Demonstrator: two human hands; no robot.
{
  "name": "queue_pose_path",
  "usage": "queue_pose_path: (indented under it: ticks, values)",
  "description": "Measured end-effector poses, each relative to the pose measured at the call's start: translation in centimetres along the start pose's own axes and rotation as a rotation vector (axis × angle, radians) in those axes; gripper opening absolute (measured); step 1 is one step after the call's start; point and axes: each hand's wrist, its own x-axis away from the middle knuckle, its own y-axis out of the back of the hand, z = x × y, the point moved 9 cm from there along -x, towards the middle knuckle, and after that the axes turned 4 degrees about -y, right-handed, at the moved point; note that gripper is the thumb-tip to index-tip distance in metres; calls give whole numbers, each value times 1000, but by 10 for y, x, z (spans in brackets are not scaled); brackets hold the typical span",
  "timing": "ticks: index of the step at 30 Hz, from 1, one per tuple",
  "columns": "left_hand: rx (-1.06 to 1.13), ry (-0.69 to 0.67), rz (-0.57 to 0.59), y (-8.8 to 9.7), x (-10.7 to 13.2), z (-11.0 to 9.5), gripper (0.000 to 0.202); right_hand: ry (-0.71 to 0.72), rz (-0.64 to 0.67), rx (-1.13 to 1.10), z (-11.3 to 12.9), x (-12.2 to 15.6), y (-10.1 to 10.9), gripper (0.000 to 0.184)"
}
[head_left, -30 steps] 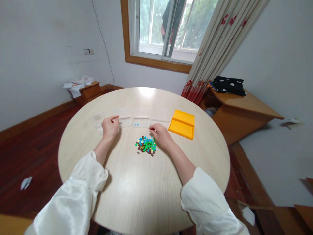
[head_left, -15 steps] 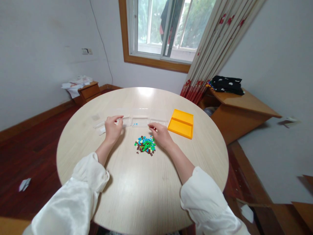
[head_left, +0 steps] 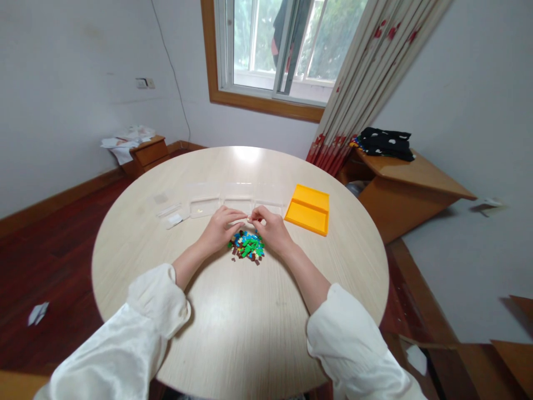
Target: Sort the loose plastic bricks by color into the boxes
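Over the far edge of a pile of small toy bricks, green, blue, brown and cream, my two hands almost meet. My right hand pinches a tiny pale brick between thumb and fingertips. Coming from the left, my left hand has its fingers stretched out and its thumb apart, the fingertips close to that brick; whether they touch it I cannot tell. Behind the hands stand clear plastic boxes with lids up: a left box with a few pale bits in it, a middle box and a right box, partly hidden.
A yellow two-part tray lies right of the boxes on the round table. Left of them are small clear and white plastic pieces. Beyond the table stand a cabinet with dark cloth on it and a low drawer unit.
My left hand has moved right from the left box to meet my right hand above the pile. The right hand has barely shifted; a pale brick now shows at its fingertips.
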Motion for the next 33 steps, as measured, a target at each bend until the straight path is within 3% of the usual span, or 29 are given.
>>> queue_pose_path:
  ticks: [4, 25, 28, 33]
  values:
    - [-3, 16, 23, -3, 0, 0, 17, -19, 4, 3, 0, 1, 0, 3]
    - [11, 108, -84, 7, 2, 4, 8, 48, 58, 58, 8, 2, -6, 10]
    - [-64, 135, -151, 19, 1, 11, 8, 26, 138, 203, 4, 2, -15, 9]
    - [-296, 335, -301, 56, 6, 39, 9, -46, 289, 399, -5, 5, -26, 7]
